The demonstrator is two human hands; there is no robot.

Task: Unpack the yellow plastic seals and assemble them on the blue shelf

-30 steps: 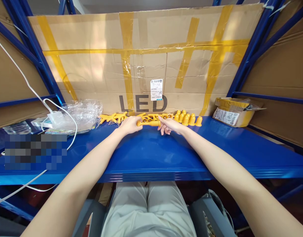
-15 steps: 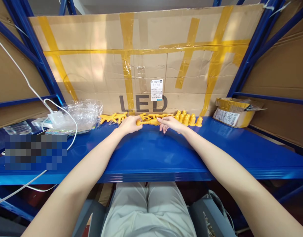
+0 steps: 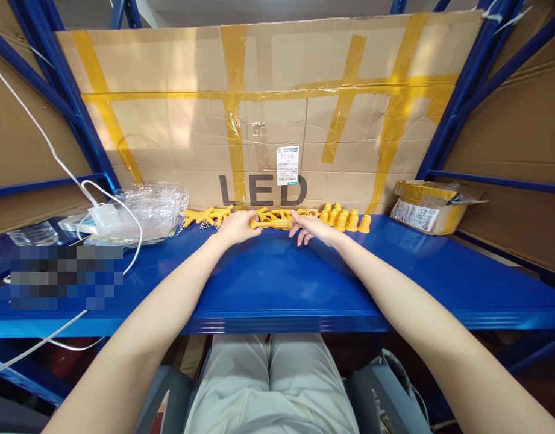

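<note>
My left hand [image 3: 239, 228] is closed on the left end of a yellow plastic piece [image 3: 279, 223] held level above the blue shelf [image 3: 277, 277]. At the piece's right end, my right hand [image 3: 311, 228] pinches it between thumb and fingers, the other fingers hanging loosely below. Behind my hands lie more yellow parts, partly hidden by them. Yellow branching pieces [image 3: 209, 216] with small chains are left of my left hand. Several yellow bell-shaped caps [image 3: 352, 220] stand right of my right hand.
Clear plastic bags [image 3: 155, 208] and a white plug with cables [image 3: 104, 216] lie at the left. An open cardboard box [image 3: 424, 208] stands at the back right. A large taped cardboard sheet [image 3: 191, 132] rises behind the shelf.
The right hand has shifted very slightly, and more of the yellow piece now shows between my hands. My left hand has hardly moved.
</note>
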